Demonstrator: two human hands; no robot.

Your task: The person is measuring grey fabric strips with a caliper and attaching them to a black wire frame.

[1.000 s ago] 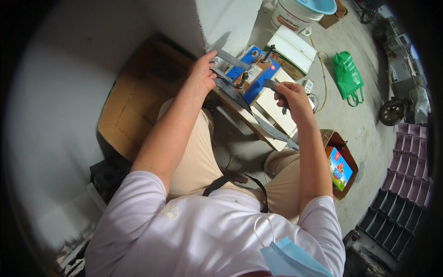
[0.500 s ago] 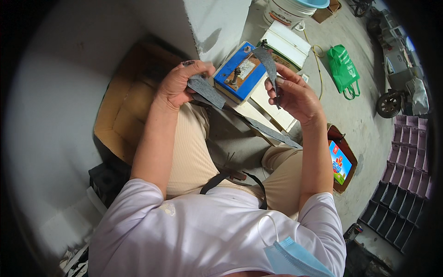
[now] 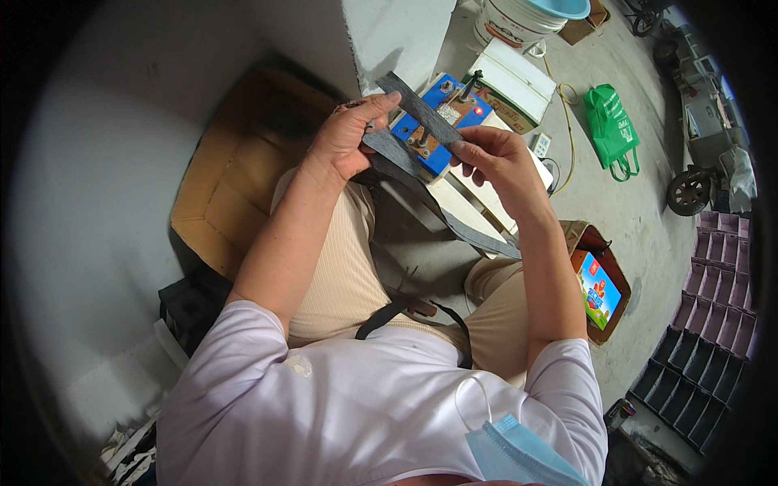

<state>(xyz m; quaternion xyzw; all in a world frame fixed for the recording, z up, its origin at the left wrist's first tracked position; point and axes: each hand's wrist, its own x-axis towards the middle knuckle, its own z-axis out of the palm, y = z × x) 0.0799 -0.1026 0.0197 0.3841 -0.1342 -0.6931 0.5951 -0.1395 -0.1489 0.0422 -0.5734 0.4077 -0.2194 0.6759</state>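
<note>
A grey fabric strip (image 3: 423, 112) is held flat between my hands. My left hand (image 3: 350, 138) closes on it, thumb extended along its upper end. My right hand (image 3: 501, 160) pinches the strip's lower right end between thumb and fingers. More grey strip (image 3: 397, 159) hangs below my left hand and trails right across my lap toward my right forearm. Just behind and under the strip sits a small blue-topped device (image 3: 433, 162) with metal posts and a small red light, partly hidden. It rests on a white slatted stool or bench (image 3: 458, 206).
An open cardboard box (image 3: 215, 182) lies left, beside a white wall corner (image 3: 397, 32). Beyond the device are a white-topped carton (image 3: 510, 73), a bucket (image 3: 515, 24) and a power strip (image 3: 540, 146) with a yellow cord. A green bag (image 3: 609, 125) and a colourful box (image 3: 598, 292) lie right.
The strip piece that dangled from my right hand now stretches between both hands, over the device. My left hand has shifted right and slightly up. A red light now shows on the device.
</note>
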